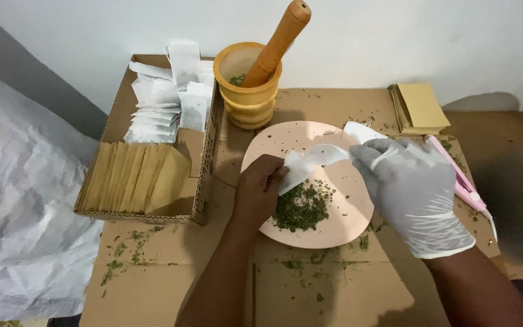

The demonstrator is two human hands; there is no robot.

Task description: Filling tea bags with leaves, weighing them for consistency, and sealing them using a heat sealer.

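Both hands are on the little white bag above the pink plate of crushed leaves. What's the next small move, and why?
Probably spread the mouth of the white bag and dip it toward the pile of crushed green leaves. The left hand pinches one edge, the gloved right hand holds the other end, and the bag looks flat and empty just above the pile on the pink plate.

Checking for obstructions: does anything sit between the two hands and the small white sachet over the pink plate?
Nothing visible does. The bare left hand and the gloved right hand both already hold the white sachet directly, above the dried green herbs on the pink plate.
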